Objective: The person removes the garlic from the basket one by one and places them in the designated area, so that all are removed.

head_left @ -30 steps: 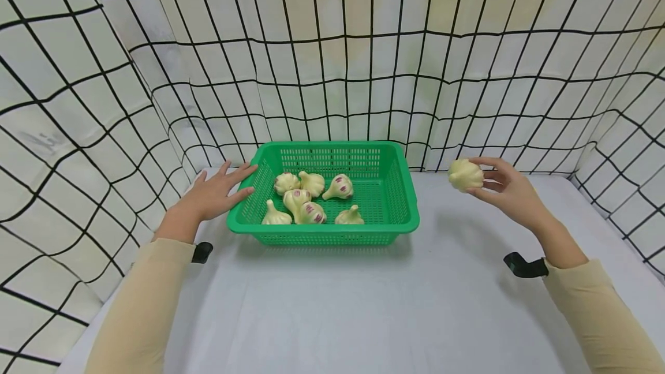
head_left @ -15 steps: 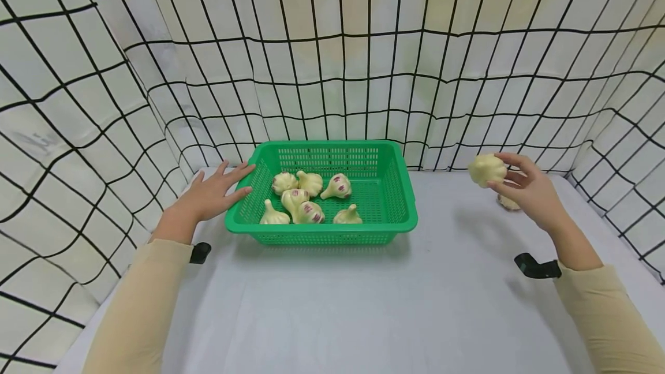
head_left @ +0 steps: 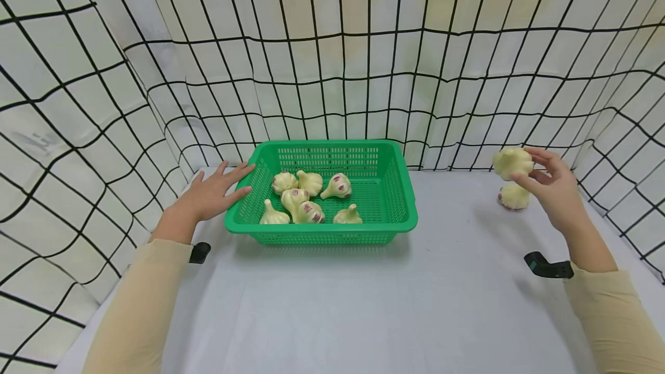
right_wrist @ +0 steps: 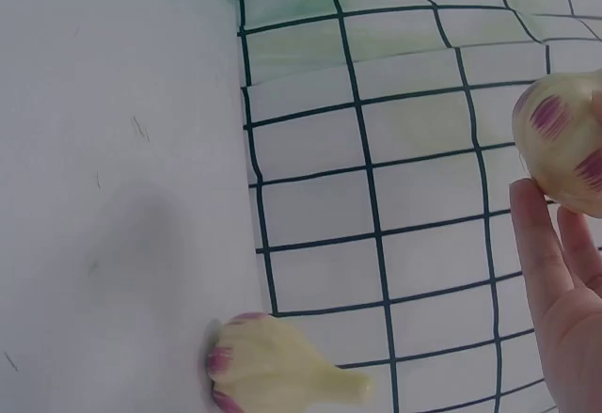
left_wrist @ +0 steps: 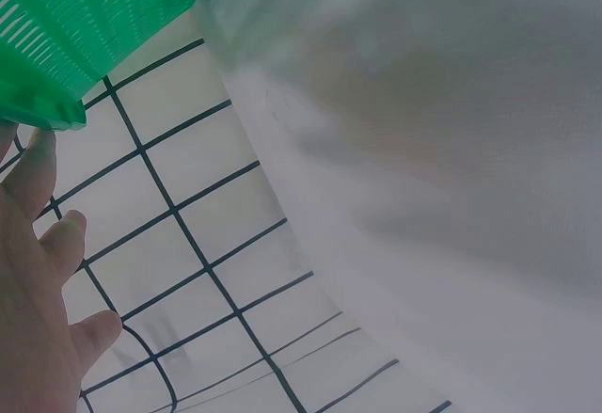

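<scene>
Pinching one bulb (head_left: pixel 506 163) between thumb and fingers, right hand (head_left: pixel 561 192) raised above table (head_left: pixel 332 305), arm extended. Left hand (head_left: pixel 205 196): fingers straight, spread, touching left rim of basket (head_left: pixel 322 228). Count: nine bulbs; seven in basket, one held, one on table (head_left: pixel 514 197) just below it.

Right wrist: held garlic (right_wrist: pixel 557 142) cropped (right edge) | left wrist: basket (left_wrist: pixel 113 27) cropped
</scene>
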Action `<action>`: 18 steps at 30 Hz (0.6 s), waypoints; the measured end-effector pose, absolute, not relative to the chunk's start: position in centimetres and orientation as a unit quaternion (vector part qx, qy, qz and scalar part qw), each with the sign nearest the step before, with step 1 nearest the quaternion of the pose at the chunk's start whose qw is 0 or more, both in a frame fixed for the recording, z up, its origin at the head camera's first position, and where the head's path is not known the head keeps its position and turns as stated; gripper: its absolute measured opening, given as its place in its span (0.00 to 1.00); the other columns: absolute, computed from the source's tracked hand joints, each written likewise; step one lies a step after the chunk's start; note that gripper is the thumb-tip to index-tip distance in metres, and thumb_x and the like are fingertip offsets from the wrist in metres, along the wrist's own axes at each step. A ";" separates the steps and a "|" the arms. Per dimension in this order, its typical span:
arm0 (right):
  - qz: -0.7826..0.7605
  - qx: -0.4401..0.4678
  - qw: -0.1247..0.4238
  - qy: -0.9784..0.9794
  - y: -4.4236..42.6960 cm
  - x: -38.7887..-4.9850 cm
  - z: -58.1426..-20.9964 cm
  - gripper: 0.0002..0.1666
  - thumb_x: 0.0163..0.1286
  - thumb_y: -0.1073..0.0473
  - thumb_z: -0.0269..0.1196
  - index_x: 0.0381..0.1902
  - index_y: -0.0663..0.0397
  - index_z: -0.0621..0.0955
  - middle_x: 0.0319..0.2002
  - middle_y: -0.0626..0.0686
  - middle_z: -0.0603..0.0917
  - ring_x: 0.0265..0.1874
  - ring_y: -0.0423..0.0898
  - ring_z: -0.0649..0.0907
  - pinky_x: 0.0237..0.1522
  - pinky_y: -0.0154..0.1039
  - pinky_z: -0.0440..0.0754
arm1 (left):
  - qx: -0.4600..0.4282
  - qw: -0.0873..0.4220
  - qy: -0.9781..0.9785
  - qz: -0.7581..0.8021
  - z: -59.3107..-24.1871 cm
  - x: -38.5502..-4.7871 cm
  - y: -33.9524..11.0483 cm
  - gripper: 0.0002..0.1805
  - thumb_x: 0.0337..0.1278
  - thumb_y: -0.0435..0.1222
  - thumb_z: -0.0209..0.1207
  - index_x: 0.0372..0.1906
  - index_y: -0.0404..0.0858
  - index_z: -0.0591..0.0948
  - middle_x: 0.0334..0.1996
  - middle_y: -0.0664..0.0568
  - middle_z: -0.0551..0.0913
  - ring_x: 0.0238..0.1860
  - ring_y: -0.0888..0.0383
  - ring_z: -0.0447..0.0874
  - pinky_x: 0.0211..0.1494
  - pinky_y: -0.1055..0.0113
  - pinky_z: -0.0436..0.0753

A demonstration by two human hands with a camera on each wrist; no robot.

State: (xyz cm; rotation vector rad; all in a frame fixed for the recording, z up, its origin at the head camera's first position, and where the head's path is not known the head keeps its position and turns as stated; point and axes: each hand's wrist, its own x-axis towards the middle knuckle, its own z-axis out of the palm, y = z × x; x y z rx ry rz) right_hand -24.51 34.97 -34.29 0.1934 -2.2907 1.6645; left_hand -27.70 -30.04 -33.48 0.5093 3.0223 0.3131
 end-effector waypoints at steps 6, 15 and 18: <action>0.640 0.064 0.162 -0.748 36.3 -24.1 -34.3 0.30 0.70 0.71 0.66 0.62 0.36 0.75 0.56 0.38 0.71 0.45 0.30 0.80 0.45 0.16 0.74 | 0.165 0.032 0.980 0.106 -33.4 -27.6 -30.0 0.39 0.79 0.60 0.42 0.83 0.45 0.54 0.82 0.43 0.50 0.81 0.34 0.35 0.74 0.28 0.32; 0.681 0.038 0.177 -0.709 38.2 -23.4 -34.4 0.31 0.70 0.70 0.67 0.66 0.40 0.73 0.58 0.41 0.68 0.48 0.29 0.80 0.46 0.17 0.77 | 0.164 0.029 0.980 0.105 -33.6 -27.8 -30.1 0.39 0.78 0.61 0.41 0.83 0.46 0.54 0.82 0.43 0.50 0.81 0.35 0.35 0.74 0.29 0.32; 0.699 0.026 0.175 -0.692 38.9 -23.2 -34.7 0.35 0.70 0.70 0.66 0.70 0.44 0.71 0.59 0.41 0.67 0.48 0.29 0.81 0.45 0.18 0.78 | 0.165 0.029 0.980 0.105 -33.6 -27.8 -30.1 0.39 0.78 0.61 0.41 0.83 0.46 0.54 0.82 0.43 0.50 0.81 0.34 0.35 0.74 0.29 0.32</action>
